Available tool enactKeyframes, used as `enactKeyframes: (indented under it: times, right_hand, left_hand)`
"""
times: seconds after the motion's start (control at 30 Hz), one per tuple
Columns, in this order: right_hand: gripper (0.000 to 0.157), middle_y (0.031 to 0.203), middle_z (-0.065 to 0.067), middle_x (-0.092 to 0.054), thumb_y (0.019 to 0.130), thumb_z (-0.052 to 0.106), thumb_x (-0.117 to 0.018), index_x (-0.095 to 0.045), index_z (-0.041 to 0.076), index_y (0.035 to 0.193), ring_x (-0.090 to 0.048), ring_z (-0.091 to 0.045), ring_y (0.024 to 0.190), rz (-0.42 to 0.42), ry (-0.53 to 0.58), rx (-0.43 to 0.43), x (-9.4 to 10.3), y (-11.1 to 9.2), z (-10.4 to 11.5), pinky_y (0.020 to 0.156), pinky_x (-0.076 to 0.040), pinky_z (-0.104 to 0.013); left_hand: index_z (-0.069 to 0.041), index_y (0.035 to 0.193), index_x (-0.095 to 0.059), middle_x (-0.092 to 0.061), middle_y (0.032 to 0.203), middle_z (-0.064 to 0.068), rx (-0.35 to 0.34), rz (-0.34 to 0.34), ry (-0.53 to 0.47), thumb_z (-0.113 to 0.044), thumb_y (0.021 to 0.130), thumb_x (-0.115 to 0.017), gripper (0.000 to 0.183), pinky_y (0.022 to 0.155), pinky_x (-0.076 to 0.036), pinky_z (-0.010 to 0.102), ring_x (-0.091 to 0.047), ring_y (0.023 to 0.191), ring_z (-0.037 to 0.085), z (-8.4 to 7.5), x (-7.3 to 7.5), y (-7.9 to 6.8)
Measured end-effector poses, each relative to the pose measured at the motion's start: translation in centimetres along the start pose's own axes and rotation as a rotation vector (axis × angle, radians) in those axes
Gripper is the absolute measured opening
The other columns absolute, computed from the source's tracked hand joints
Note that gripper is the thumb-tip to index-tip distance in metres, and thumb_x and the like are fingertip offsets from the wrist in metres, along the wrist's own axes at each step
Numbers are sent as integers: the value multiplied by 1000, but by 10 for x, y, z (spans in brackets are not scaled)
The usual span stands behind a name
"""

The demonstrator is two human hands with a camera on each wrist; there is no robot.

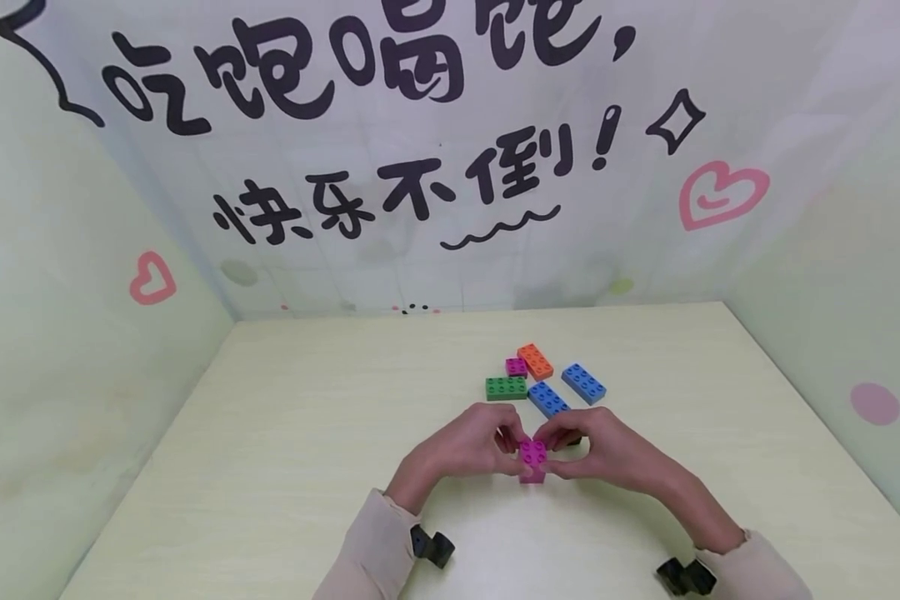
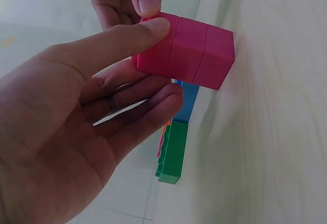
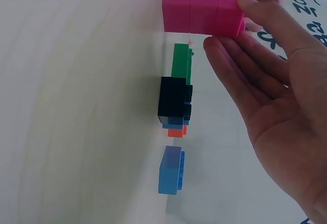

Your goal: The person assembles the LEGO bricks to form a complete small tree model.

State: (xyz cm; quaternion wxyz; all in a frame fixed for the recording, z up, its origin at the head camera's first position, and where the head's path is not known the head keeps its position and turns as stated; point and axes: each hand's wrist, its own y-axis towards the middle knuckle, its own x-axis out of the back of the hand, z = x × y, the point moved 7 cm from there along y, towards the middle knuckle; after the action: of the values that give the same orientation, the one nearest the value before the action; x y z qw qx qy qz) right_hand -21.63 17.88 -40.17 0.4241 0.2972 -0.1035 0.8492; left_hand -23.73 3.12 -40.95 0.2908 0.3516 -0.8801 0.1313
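Observation:
A stack of three pink building bricks [image 1: 532, 463] stands on the table between the two hands; seams between its bricks show in both wrist views. My left hand [image 1: 474, 442] pinches the top brick from the left, thumb on the near side. From the right, my right hand [image 1: 613, 450] holds the same top brick, its thumb [image 3: 250, 3] on the near face. Its other fingers are partly hidden behind the stack in the head view. The left hand's lower fingers [image 2: 148, 106] are bent loosely beside the stack.
Beyond the hands lie a green brick [image 1: 506, 388], a small magenta brick [image 1: 516, 367], an orange brick [image 1: 536, 361] and two blue bricks [image 1: 583, 383]. A black brick [image 3: 172, 98] is mostly hidden by the right hand in the head view. Printed walls enclose the table [image 1: 307, 417].

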Motion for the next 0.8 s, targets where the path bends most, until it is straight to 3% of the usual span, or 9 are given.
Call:
enactKeyframes:
  times: [0.2,0.37,0.47,0.63,0.7,0.8]
  right_hand:
    - [34,102,10,-67,82,25,-82,-69,17,113,-66,-20,91,0,-41,-8,-4,1,-2,81,-55,-38]
    - [33,100,11,-68,81,25,-82,-69,18,111,-66,-19,89,-3,-52,-14,-5,1,-3,79,-55,-37]
    - [34,101,11,-67,81,26,-82,-69,18,112,-66,-18,90,5,-53,-33,-5,2,-4,80,-55,-36]
    - [37,103,11,-66,82,27,-82,-68,17,114,-66,-18,93,19,-66,-56,-5,3,-5,82,-54,-35]
    - [37,103,11,-66,81,27,-82,-68,17,114,-66,-18,93,18,-69,-59,-4,3,-4,82,-54,-34]
    - [37,103,12,-66,81,27,-82,-68,17,114,-66,-18,93,15,-74,-59,-3,2,-4,82,-54,-35]
  left_hand:
    - [-16,94,-66,-65,87,-1,-29,-1,10,-20,77,-86,27,70,-51,20,-58,79,8,2,-1,1]
    - [-19,104,-69,-67,96,-5,-44,-16,-15,-38,76,-85,37,76,-51,23,-60,88,11,12,4,3]
    - [-17,116,-69,-67,107,-7,-31,-108,-45,-46,77,-81,49,83,-51,28,-61,99,16,22,18,7]
    - [-17,125,-66,-62,121,-5,55,-372,-11,-38,85,-77,47,90,-50,37,-59,112,25,41,48,15]
    - [-16,126,-66,-62,123,-2,95,-421,32,-32,86,-77,44,90,-50,37,-58,113,26,47,53,22]
    - [-12,123,-68,-64,121,1,140,-426,83,-28,86,-78,41,90,-49,34,-58,111,25,55,53,34]
